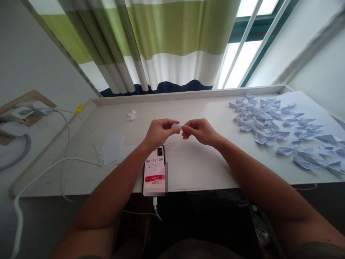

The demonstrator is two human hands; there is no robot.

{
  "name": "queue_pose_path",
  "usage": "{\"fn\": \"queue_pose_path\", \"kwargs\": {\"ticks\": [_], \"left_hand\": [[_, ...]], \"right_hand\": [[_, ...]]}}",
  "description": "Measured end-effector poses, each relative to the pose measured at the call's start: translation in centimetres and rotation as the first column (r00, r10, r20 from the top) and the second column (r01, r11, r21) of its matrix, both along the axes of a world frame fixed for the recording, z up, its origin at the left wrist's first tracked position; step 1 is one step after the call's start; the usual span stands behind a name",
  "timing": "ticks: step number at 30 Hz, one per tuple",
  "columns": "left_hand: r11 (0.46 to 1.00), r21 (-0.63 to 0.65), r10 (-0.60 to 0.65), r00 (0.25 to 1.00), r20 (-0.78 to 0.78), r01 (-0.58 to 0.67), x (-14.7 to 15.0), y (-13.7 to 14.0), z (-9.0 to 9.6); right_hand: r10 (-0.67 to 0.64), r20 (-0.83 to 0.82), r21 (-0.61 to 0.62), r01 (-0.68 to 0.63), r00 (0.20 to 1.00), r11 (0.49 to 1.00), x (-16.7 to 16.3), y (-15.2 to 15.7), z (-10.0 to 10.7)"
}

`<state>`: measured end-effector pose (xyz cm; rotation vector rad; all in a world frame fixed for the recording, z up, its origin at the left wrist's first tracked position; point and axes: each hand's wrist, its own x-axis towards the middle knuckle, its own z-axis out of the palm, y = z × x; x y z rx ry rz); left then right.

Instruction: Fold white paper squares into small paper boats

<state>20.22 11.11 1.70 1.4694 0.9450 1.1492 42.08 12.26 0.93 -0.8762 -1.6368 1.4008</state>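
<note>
Over the middle of the white desk, a small piece of folded white paper is held between both hands. My left hand pinches it from the left with thumb and fingers. From the right, the thumb and fingertips of my right hand close on its other end. Most of the paper is covered by the fingers, so its full shape cannot be made out. Off to the right lie several folded white paper boats, spread over the desk in a loose group.
A phone with a timer on its screen lies by the front edge, its charging cable hanging down. Left of it are white paper sheets; a crumpled tissue sits farther back. White cables cross the desk's left end. Curtains hang behind.
</note>
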Motion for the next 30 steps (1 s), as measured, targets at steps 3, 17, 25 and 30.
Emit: {"fn": "queue_pose_path", "kwargs": {"ticks": [3, 17, 25, 30], "left_hand": [[0.999, -0.024, -0.034, 0.999, 0.019, 0.035, 0.0, 0.1, -0.1], [0.989, 0.106, -0.095, 0.993, -0.064, 0.102, -0.1, 0.2, 0.1], [0.935, 0.329, 0.162, 0.985, -0.057, -0.135, 0.0, 0.6, -0.7], [0.873, 0.434, 0.263, 0.964, -0.036, -0.222, 0.0, 0.5, -0.9]], "right_hand": [[-0.124, 0.020, 0.137, 0.120, 0.992, 0.983, -0.3, -0.3, -0.2], [0.013, -0.040, 0.138, -0.007, 0.999, 0.990, -0.1, -0.2, -0.1], [-0.204, -0.199, 0.099, 0.227, 0.959, 0.969, -0.3, 0.4, -0.3], [-0.233, -0.236, 0.086, 0.259, 0.944, 0.962, -0.7, 0.3, -0.2]]}}
